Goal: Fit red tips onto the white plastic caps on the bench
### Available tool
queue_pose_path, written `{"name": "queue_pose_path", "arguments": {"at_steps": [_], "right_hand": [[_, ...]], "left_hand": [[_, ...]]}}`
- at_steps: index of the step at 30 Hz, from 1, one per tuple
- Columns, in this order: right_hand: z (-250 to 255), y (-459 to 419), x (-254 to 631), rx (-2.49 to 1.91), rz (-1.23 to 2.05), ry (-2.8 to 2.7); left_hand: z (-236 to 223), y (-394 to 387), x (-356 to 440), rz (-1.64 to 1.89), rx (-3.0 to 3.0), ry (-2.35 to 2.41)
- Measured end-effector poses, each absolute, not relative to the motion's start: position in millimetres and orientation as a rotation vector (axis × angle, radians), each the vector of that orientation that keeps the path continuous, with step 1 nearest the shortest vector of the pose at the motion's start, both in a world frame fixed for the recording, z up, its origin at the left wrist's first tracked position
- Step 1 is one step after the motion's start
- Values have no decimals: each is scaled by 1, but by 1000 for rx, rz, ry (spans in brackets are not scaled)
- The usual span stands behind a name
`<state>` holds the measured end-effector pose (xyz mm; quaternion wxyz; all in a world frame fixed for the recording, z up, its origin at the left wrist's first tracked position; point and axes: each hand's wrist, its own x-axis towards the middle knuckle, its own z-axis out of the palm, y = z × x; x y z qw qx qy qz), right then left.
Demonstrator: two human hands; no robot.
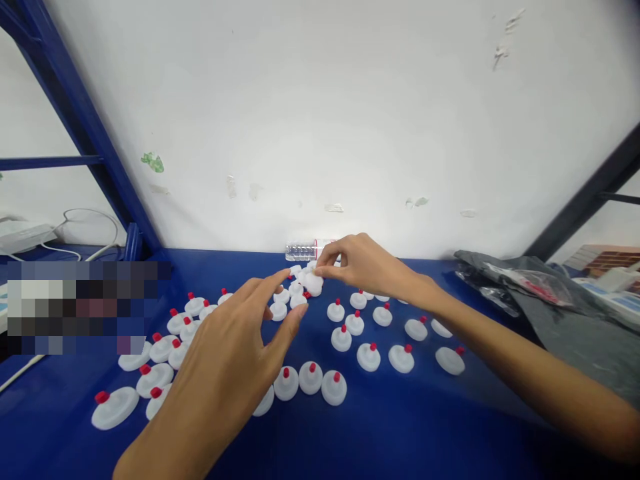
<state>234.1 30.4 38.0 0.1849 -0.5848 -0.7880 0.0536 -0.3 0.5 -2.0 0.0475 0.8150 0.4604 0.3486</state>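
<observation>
White round lids with red nozzle tips are spread over a blue tabletop [300,447]. My right hand [367,267] reaches to the back, thumb and fingertips pinched on a white lid [313,285] at the edge of a small heap of white lids [297,289]. Its fingers hide part of that lid. My left hand [233,340] hovers in front of the heap, thumb and fingers apart and holding nothing. Beneath and beside it stand several red-tipped lids [155,380]. More such lids [369,357] sit to the right, partly covered by my right forearm.
A clear plastic bottle [301,251] lies against the white wall [320,120] behind the heap. At the right is a dark grey plastic bag [570,333]. Blue frame posts [95,127] rise on the left, with white cables [103,250] beside them. A blurred patch covers the far left.
</observation>
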Motion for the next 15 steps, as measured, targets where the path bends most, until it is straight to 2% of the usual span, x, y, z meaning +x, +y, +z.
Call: {"name": "queue_pose_path", "arguments": {"at_steps": [4, 6, 11, 15], "right_hand": [[57, -5, 215, -1233, 570, -2114], [57, -4, 215, -1183, 653, -2137], [28, 37, 242, -1532, 278, -2297], [-4, 71, 263, -1711, 211, -2370]], "left_hand": [[-4, 1, 2, 1103, 2535, 1312], [-3, 3, 1, 1130, 2536, 1301], [-5, 11, -7, 1178, 2500, 1393], [-8, 14, -9, 1115, 2478, 1425]]}}
